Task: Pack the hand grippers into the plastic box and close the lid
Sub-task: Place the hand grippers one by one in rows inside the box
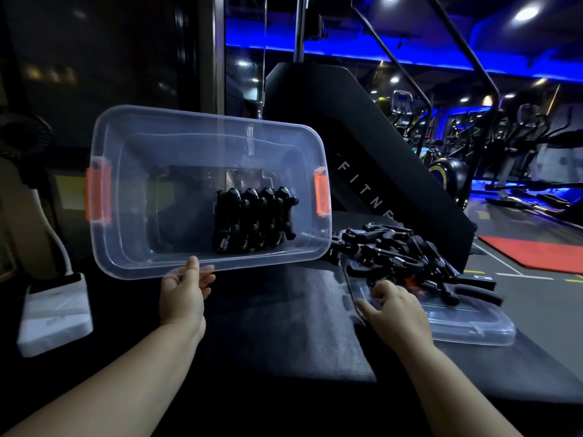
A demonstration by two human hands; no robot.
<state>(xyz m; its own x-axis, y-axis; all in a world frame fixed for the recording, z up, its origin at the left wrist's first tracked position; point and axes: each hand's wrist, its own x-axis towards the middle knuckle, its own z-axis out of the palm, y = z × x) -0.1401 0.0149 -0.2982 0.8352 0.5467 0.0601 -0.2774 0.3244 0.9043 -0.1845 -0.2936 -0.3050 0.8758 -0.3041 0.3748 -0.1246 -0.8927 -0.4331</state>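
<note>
Behind the tilted plastic box (208, 190), at two o'clock, a black machine panel (362, 159) reads "FITNE". Left hand (184, 291) pinches the box's near rim; packed hand grippers (252, 220) sit inside. Right hand (394, 305), fingers curled, rests on the lid (467, 326) beneath the loose grippers (407, 257).

We look forward and down from head height, close over a dark table (284, 310), a dim gym stretching beyond.
</note>
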